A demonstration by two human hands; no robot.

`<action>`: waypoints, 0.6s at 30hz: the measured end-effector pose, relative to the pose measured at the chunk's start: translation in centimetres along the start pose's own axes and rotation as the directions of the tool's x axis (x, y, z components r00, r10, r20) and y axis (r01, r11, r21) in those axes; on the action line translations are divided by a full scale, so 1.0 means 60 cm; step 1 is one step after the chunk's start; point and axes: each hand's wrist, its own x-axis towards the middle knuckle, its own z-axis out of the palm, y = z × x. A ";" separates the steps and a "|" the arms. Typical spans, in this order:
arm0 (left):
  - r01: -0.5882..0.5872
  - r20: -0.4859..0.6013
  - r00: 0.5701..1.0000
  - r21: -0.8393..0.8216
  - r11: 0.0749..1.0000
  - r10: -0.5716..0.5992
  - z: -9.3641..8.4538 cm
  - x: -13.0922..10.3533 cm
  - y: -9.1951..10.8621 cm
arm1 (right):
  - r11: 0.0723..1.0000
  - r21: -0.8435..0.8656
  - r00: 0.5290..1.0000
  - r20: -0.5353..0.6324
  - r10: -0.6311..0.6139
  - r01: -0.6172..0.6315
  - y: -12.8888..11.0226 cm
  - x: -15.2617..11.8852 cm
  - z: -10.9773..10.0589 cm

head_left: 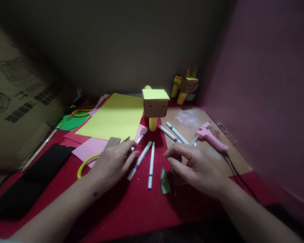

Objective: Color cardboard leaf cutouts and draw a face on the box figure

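Observation:
My left hand [114, 161] hovers low over the red table covering, thumb and forefinger apart. Its fingertips are at the near end of a white marker [141, 137]; whether they touch it I cannot tell. A purple-banded marker [140, 160] and a green-banded marker [151, 165] lie between the hands. My right hand [192, 165] is curled, thumb and forefinger tips close together; anything between them is too small to make out. Just left of it lies a small pointed paper piece [165, 182] with a green edge. Beyond stands a cardboard box-headed figure [155, 107] with a yellow paper top.
Yellow paper [114, 116] and pink paper [90, 150] lie left, beside yellow-handled scissors [83, 168] and a black strip [32, 182]. On the right, a pink glue gun [212, 136] with a cord rests on a cardboard sheet [233, 162]. A spotted figure [187, 86] stands behind.

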 end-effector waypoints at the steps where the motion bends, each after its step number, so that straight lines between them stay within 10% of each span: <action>1: -0.006 0.000 1.000 -0.011 1.000 0.006 -0.001 0.000 0.003 | 1.000 0.009 1.000 -0.018 -0.001 0.001 -0.005 0.005 -0.004; 11: 0.025 0.047 0.999 -0.217 0.976 -0.015 -0.007 -0.002 0.014 | 0.987 0.080 0.967 -0.227 -0.117 0.138 -0.004 0.034 -0.001; 14: 0.019 0.033 0.999 -0.185 0.983 -0.013 -0.003 -0.001 0.011 | 0.910 -0.255 0.941 0.003 -0.338 0.327 0.012 0.035 0.019; 18: 0.012 0.042 0.999 -0.184 0.983 -0.004 0.002 0.000 0.006 | 0.533 -0.644 0.836 0.412 -0.363 0.549 0.019 0.042 0.052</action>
